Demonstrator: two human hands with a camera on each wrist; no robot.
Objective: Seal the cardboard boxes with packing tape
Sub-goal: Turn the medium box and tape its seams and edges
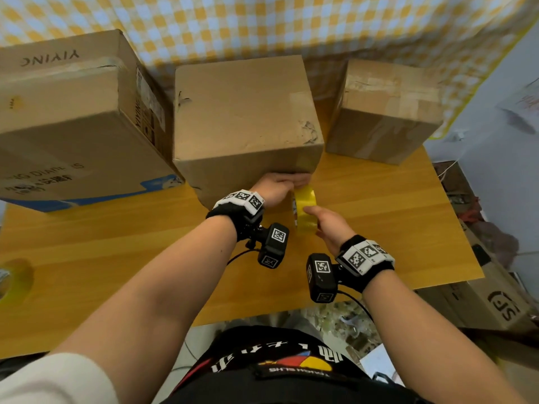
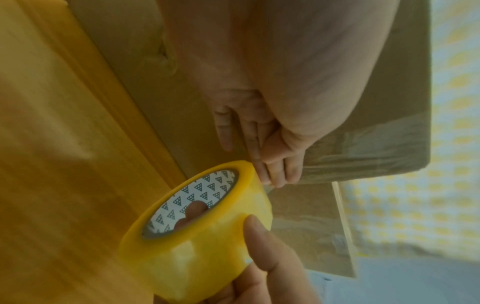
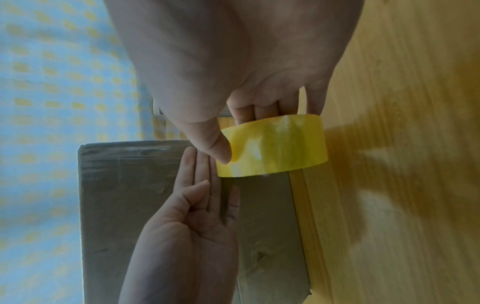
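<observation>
The person is pressing the left hand (image 1: 275, 189) flat, fingers straight and together, against the near face of the middle box (image 1: 245, 112), low down by its right corner; to my eye that palm is pinning the free end of the tape so it sticks while the roll is drawn away. The right hand (image 1: 326, 225) is gripping the tape roll (image 1: 304, 211), thumb on the outer band and fingers hooked through the core, holding it on edge just beside the left fingertips (image 3: 200, 158), a little above the table (image 1: 379, 214). The two hands are working close together, nearly touching.

The middle box is sitting toward the table's far edge, between a larger printed box (image 1: 73, 126) at the far left corner and a smaller box (image 1: 385, 112) at the far right. It is looking well used: plain brown card, dented, scuffed and torn at the top's near right corner, with glossy old tape along its side. The roll is translucent yellow with a white core printed in small triangles. A second yellow roll (image 1: 16, 279) is lying at the table's left edge.
</observation>
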